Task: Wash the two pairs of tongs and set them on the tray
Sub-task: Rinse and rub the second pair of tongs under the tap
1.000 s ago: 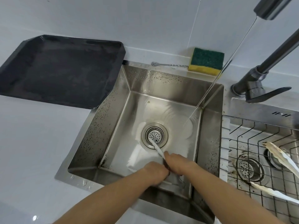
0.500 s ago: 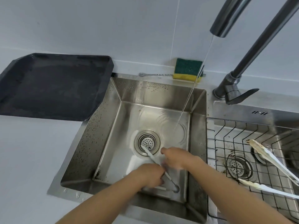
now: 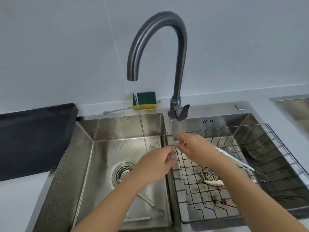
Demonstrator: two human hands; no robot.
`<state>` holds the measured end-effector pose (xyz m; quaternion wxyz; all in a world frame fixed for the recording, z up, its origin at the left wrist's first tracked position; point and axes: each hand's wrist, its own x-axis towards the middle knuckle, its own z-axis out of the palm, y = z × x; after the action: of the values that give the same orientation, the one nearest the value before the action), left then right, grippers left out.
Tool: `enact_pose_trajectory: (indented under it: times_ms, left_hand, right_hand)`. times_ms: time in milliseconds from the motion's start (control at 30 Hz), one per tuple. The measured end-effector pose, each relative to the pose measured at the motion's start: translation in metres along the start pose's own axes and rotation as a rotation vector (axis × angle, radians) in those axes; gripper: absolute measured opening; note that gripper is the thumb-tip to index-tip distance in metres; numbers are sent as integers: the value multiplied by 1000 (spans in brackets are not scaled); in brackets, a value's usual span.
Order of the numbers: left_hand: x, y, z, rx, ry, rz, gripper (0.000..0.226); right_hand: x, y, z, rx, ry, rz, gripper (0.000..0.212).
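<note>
One pair of white tongs [image 3: 147, 200] lies on the floor of the left sink basin [image 3: 100, 148], partly hidden by my left forearm. The second, soiled pair of tongs [image 3: 240, 163] rests in the black wire basket [image 3: 275, 148] in the right basin, partly behind my right wrist. My left hand [image 3: 155, 164] hovers over the divider between the basins, fingers loosely curled and holding nothing. Just beyond it, my right hand [image 3: 192, 146] is over the basket's left edge with fingers spread, also holding nothing. The black tray [image 3: 33, 139] sits on the counter at the left.
The grey faucet [image 3: 177, 64] arches over the left basin and a thin stream of water [image 3: 142, 128] runs from it. A green and yellow sponge [image 3: 144, 100] and a thin wire brush [image 3: 117, 110] lie behind the sink. The white counter [image 3: 20, 206] is at the front left.
Both hands let go of the tongs in the left basin and rose to the right, toward the basket. The view lifted and swung right, showing the whole faucet.
</note>
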<state>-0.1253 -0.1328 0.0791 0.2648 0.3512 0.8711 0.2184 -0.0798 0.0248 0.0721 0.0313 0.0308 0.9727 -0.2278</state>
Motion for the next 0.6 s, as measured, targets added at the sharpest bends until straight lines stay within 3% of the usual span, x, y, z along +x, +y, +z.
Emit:
enact_pose_trajectory:
  times_ms: [133, 333, 600]
  left_hand:
    - [15, 35, 25, 46, 127, 113, 22]
    - [50, 82, 93, 202, 128, 243, 23]
    - [74, 117, 154, 430, 68, 352, 20]
  right_hand:
    - [-29, 46, -10, -73, 184, 138, 34]
    - [-82, 121, -2, -188, 295, 352, 21]
    - [-112, 185, 20, -281, 120, 412, 32]
